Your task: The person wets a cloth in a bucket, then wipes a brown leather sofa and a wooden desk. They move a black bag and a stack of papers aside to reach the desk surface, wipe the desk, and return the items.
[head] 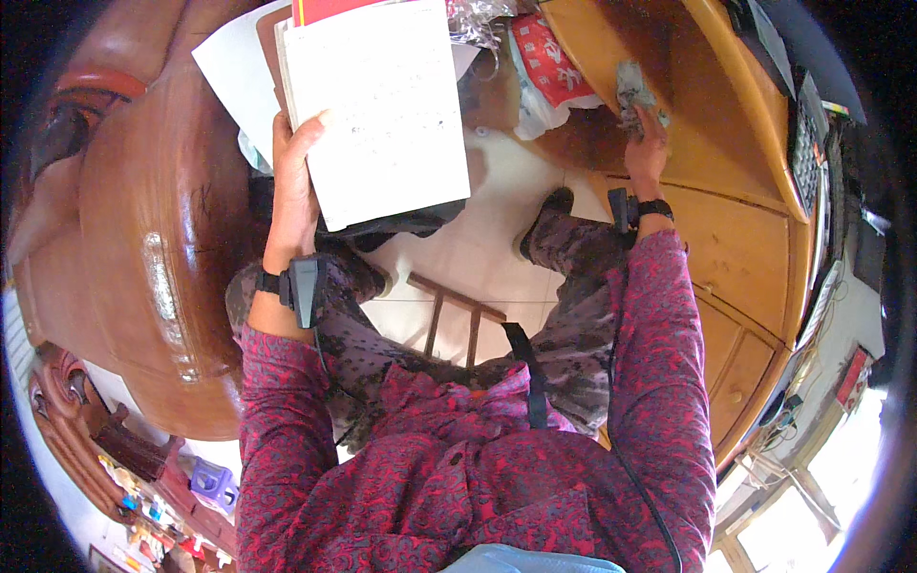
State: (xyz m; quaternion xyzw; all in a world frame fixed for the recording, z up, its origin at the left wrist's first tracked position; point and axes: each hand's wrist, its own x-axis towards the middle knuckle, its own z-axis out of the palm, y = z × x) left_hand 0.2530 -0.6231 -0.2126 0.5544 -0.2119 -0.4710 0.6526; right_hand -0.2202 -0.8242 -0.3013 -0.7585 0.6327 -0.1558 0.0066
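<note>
My left hand grips a stack of papers and books by its left edge, thumb on top. A white page with faint handwriting lies uppermost. Behind it show a red cover, a brown cover and a loose white sheet. At the upper right, my right hand holds a crumpled grey-green cloth against the wooden desk. The fingertips are partly hidden by the cloth. Each wrist wears a strapped dark device with a cable.
A red-and-white plastic bag rests beside the desk, with crinkled clear plastic near it. A keyboard lies along the desk's right side. Brown leather seating flanks my left. Between my legs, a brown frame shows above the tiled floor.
</note>
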